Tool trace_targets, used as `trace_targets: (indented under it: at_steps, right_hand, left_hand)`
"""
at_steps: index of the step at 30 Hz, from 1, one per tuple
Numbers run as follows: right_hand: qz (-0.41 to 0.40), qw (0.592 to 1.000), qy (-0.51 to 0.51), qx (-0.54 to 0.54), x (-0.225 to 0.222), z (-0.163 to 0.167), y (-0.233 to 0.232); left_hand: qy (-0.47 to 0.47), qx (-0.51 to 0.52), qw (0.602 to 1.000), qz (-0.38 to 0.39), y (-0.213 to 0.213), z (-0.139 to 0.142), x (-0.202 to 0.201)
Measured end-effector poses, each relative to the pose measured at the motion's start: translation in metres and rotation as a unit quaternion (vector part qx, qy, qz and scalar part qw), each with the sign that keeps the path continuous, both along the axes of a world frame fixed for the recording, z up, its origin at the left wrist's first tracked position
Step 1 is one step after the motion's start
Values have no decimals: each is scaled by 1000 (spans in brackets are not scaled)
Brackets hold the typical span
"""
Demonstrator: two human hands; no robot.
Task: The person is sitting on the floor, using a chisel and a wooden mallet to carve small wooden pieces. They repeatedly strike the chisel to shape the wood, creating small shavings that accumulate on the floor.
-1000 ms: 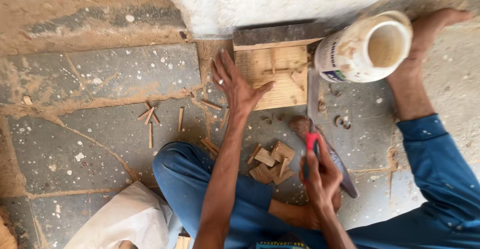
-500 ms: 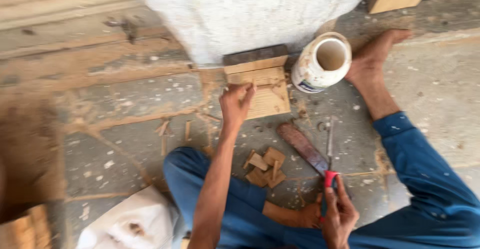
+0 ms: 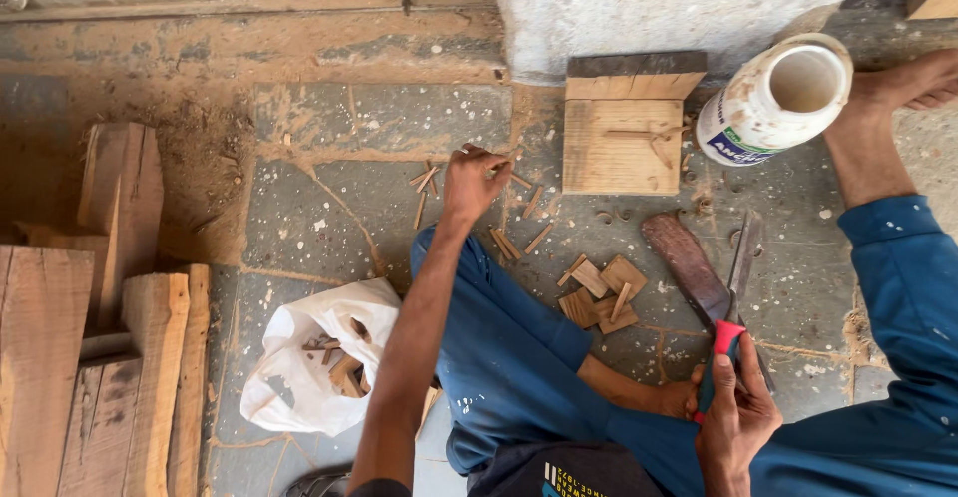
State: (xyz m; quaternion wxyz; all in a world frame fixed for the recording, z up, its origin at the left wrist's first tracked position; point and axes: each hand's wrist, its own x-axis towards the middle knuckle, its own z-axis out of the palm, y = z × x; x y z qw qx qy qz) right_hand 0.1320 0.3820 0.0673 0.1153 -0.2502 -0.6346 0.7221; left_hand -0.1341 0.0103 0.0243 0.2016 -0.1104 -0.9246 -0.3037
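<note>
My left hand [image 3: 471, 180] reaches forward to the stone floor, its fingers pinched on thin wooden slivers [image 3: 504, 173] scattered there. My right hand [image 3: 736, 419] rests low by my knee, closed on the red handle of a chisel [image 3: 733, 302] whose metal blade points away from me. A wooden block [image 3: 621, 143] stands against the white wall ahead. A small pile of flat wood chips [image 3: 601, 292] lies between my legs.
A white plastic jar [image 3: 778, 103] lies tilted beside my right foot [image 3: 888, 98]. A dark wooden-handled tool [image 3: 684, 262] lies next to the chisel. A white plastic bag [image 3: 314, 357] holds wood scraps at lower left. Rough planks [image 3: 100, 327] are stacked at far left.
My left hand has left the wooden block and moved left and down to the slivers on the floor. The view has swung left, showing planks and bag. My right hand keeps the chisel.
</note>
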Motion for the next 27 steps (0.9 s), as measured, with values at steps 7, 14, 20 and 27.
trace_targets:
  at_steps: [7,14,20,27]
  right_hand:
    - [29,998,-56,17,2,6,-7]
    - [46,997,-60,13,-7,10,-12]
    - [58,998,-37,9,-8,1,-11]
    - [48,998,-31,-9,-1,-6,-3]
  left_hand:
    - [-276,118,945,130,-48,-24,-2]
    - [-363,161,881,255,-65,-20,10]
    - [88,482,870,51,-74,-32,22]
    - [98,184,912,353,-75,-38,50]
